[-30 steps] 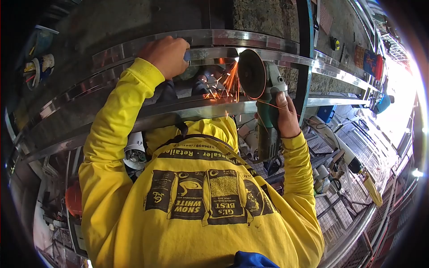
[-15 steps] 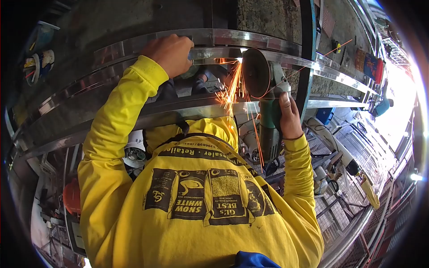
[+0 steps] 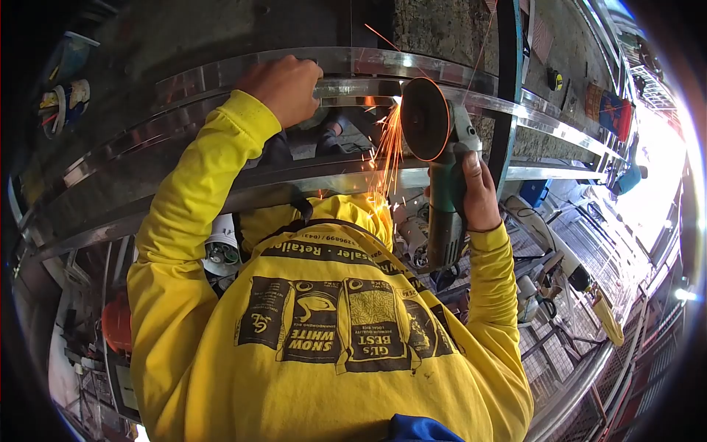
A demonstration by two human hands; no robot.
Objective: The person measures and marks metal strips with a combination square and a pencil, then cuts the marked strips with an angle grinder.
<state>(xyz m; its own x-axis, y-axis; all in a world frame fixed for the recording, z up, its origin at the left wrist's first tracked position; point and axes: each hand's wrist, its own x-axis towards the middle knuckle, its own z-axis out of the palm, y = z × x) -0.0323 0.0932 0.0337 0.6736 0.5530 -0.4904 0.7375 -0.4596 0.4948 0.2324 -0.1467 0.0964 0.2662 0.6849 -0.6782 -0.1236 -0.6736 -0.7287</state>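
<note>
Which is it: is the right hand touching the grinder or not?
Touching: the head view shows the right hand wrapped around the body of the grinder.

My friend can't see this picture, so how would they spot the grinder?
Start at the big yellow top and follow its right sleeve up to the right hand. That hand holds the grinder, green with a dark round disc near its top. Unlike the straight shiny bars nearby, it has that disc, with orange sparks beside it.

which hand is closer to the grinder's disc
Right: the right hand holds the grinder near its disc; the left hand is at the metal bars, farther off to the disc's left.
</note>
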